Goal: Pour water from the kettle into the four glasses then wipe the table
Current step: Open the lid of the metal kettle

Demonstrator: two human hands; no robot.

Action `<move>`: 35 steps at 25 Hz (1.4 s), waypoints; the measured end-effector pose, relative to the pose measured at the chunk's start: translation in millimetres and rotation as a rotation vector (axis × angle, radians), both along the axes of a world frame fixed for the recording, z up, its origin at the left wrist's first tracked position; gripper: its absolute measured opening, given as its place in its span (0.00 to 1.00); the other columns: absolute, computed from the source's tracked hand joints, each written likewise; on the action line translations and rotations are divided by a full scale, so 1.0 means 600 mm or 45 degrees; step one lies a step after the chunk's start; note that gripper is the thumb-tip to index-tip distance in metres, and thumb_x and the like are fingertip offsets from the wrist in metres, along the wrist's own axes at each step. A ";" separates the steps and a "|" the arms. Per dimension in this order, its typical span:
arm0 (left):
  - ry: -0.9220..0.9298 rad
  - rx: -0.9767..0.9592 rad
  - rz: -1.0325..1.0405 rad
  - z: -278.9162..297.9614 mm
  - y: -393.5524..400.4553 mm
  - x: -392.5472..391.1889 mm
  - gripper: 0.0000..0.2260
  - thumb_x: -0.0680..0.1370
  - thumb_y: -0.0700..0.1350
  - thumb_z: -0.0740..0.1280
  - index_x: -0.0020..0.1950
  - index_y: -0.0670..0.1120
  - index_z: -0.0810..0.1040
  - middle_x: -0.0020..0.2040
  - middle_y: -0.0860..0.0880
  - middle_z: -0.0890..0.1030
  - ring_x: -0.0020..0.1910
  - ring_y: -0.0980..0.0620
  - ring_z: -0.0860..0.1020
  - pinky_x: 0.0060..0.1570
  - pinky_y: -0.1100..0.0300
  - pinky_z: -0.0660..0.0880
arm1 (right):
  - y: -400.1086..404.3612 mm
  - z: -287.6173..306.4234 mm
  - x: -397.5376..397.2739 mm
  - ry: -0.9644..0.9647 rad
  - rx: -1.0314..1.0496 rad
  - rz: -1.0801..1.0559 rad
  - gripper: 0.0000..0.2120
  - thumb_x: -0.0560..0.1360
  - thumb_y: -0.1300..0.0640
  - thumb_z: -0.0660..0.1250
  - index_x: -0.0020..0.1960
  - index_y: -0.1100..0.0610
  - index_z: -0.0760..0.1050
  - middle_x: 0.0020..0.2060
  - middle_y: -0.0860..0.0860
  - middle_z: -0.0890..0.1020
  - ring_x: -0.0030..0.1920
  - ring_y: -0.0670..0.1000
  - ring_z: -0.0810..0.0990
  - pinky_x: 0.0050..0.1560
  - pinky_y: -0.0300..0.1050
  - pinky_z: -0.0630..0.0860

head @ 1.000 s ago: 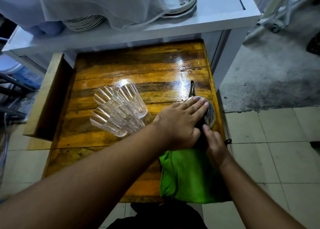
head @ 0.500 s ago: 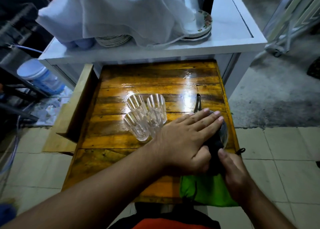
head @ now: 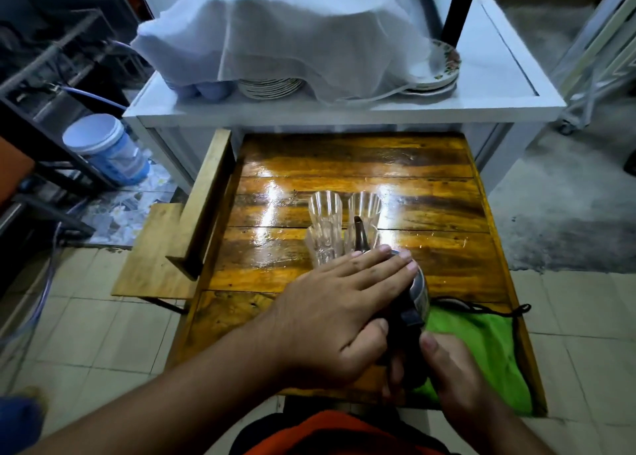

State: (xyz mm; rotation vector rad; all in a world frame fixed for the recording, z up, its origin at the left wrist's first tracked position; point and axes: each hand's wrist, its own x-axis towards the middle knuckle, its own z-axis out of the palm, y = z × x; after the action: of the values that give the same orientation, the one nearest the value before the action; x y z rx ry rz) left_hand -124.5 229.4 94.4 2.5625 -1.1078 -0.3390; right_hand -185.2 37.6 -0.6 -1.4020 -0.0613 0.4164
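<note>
My right hand (head: 444, 368) gripped the kettle (head: 418, 289) by its dark handle, my left hand (head: 337, 313) lay flat on its lid, spout over the four glasses (head: 339, 229) mid-counter (head: 430, 186); it looked heavy, sloshy, and the glasses fragile.

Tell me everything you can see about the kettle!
The kettle looks like shiny silver metal with a dark handle, and most of it is hidden under the hands. Its thin dark spout sticks out toward the four glasses, with its tip in front of the near right one. The left hand lies flat over its top, and the right hand holds the dark handle at the near end. It sits over the wooden table, beside the green cloth. No water is visibly pouring.
</note>
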 end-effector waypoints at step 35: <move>0.398 -0.135 0.081 -0.060 0.116 0.052 0.27 0.79 0.51 0.50 0.79 0.56 0.55 0.79 0.59 0.57 0.77 0.65 0.50 0.77 0.56 0.53 | 0.096 0.049 0.016 0.334 -0.041 0.152 0.38 0.70 0.26 0.58 0.43 0.63 0.80 0.33 0.63 0.84 0.34 0.61 0.83 0.34 0.44 0.76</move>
State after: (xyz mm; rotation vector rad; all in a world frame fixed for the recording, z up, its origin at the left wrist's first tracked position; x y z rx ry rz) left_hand -93.3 299.2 58.1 2.3443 -0.9025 -0.6223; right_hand -175.6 95.3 28.6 -1.3687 0.0767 0.7000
